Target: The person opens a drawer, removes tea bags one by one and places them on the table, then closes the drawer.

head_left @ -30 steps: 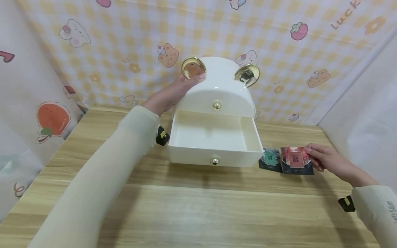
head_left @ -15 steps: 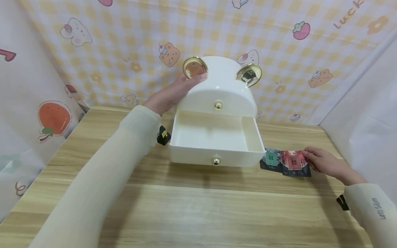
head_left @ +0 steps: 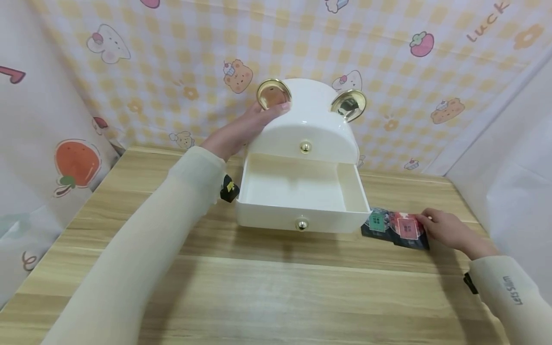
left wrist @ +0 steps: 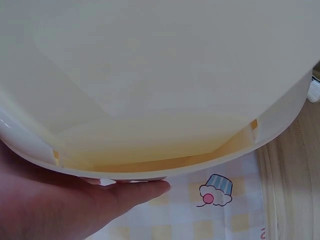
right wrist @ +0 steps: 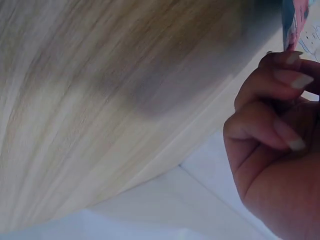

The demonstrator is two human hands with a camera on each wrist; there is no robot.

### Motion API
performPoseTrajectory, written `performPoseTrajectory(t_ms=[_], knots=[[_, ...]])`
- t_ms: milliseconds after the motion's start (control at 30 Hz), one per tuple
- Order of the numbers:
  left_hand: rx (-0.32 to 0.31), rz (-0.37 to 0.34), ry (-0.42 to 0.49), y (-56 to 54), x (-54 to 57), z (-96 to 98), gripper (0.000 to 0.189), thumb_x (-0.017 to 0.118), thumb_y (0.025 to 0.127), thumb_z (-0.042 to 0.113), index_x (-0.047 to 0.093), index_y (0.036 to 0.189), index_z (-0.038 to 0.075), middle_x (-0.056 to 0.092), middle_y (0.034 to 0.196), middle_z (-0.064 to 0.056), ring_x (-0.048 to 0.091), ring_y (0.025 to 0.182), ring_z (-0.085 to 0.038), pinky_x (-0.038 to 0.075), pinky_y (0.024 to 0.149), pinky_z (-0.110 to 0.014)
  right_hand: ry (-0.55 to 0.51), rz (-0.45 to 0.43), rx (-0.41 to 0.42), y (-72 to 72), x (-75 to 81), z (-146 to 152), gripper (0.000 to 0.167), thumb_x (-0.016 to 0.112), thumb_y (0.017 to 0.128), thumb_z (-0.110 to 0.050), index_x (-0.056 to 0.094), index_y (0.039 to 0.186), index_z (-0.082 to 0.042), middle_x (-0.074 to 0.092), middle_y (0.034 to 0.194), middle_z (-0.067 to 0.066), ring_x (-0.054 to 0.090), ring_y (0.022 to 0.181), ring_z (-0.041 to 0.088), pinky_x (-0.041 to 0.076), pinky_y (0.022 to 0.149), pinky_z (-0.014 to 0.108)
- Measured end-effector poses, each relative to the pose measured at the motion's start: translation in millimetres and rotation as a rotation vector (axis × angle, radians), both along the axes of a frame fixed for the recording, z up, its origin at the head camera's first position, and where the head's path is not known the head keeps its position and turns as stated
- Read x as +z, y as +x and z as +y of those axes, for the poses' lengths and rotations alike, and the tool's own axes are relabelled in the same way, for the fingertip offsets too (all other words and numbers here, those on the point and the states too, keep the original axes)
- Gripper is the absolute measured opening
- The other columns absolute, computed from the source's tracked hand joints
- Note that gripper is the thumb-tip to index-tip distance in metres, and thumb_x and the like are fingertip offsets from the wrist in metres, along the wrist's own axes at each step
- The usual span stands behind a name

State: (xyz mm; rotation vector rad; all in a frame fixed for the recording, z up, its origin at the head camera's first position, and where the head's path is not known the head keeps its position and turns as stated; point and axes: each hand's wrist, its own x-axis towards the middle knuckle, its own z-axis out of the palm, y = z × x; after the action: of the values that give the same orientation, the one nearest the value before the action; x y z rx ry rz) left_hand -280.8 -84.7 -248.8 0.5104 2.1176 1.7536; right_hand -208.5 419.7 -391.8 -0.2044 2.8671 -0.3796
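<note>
A white drawer box with gold ear-like discs stands against the back cloth in the head view. Its lower drawer is pulled out, with nothing seen in it. My left hand grips the box beside the left gold ear, thumb in front; the other fingers are hidden behind. In the left wrist view the thumb lies along the white rim. To the right, my right hand pinches the right edge of a flat red-and-black packet. A green-labelled dark packet adjoins it, close to the drawer's corner.
A wooden tabletop extends in front of the drawer. Yellow-checked cloth hangs behind, with white side walls left and right. Small black pieces show beside the left arm and the right cuff.
My right hand has moved slightly left and down with the red-and-black packet, bringing it up against the green-labelled one. The left hand stays on the box; the view has shifted slightly.
</note>
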Motion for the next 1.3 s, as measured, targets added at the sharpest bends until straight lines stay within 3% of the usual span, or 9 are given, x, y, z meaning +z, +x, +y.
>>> performPoseTrajectory(t_ms=[267,533,700,967,1167,1300], knots=[[-0.003,-0.014,0.016,-0.4,0.0,1.6,0.037,0.046,0.105,0.047,0.051,0.137,0.029,0.071,0.106,-0.004,0.074,0.083,-0.017,0.063,0.074,-0.038,0.118,0.016,-0.005,0.5,-2.3,5.0,0.040,0.040,0.109,-0.028,0.062,0.100,0.004,0.063,0.081,0.010,0.052,0.073,0.022,0.041,0.063,0.033],[0.005,-0.020,0.007,-1.3,-2.1,1.8,0.037,0.045,0.105,0.049,0.053,0.134,0.027,0.072,0.103,-0.004,0.074,0.080,-0.017,0.063,0.072,-0.037,0.135,0.040,-0.020,3.5,7.5,-5.5,0.048,0.038,0.110,-0.031,0.059,0.113,0.012,0.069,0.091,0.023,0.061,0.076,0.029,0.050,0.065,0.045],[0.002,-0.019,0.010,-2.0,-3.3,1.8,0.037,0.045,0.105,0.048,0.052,0.136,0.028,0.071,0.103,-0.004,0.073,0.081,-0.016,0.063,0.072,-0.036,0.087,0.058,-0.006,9.8,19.3,-27.0,0.049,0.037,0.110,-0.036,0.061,0.114,0.007,0.069,0.085,0.012,0.061,0.075,0.023,0.049,0.066,0.043],[0.009,-0.007,-0.005,-3.1,-2.9,0.8,0.038,0.045,0.105,0.049,0.054,0.133,0.025,0.072,0.100,-0.004,0.074,0.078,-0.017,0.063,0.070,-0.038,-0.127,0.042,-0.019,23.6,39.7,-61.2,0.048,0.033,0.111,-0.041,0.060,0.107,-0.001,0.055,0.068,0.006,0.045,0.056,0.013,0.038,0.057,0.028],[0.010,-0.014,-0.013,-3.4,-1.4,0.0,0.038,0.046,0.104,0.050,0.053,0.135,0.028,0.071,0.104,-0.004,0.073,0.082,-0.016,0.063,0.073,-0.035,-0.445,-0.065,-0.062,34.9,53.8,-81.4,0.049,0.033,0.111,-0.041,0.057,0.106,0.001,0.048,0.068,0.003,0.042,0.054,0.013,0.039,0.048,0.031],[0.011,-0.002,-0.022,-2.5,-1.6,0.3,0.039,0.045,0.105,0.050,0.052,0.137,0.029,0.071,0.105,-0.004,0.073,0.084,-0.017,0.062,0.073,-0.035,-0.620,-0.092,-0.009,43.7,63.1,-98.2,0.046,0.033,0.112,-0.038,0.055,0.098,0.000,0.048,0.067,0.001,0.041,0.053,0.020,0.035,0.043,0.034]])
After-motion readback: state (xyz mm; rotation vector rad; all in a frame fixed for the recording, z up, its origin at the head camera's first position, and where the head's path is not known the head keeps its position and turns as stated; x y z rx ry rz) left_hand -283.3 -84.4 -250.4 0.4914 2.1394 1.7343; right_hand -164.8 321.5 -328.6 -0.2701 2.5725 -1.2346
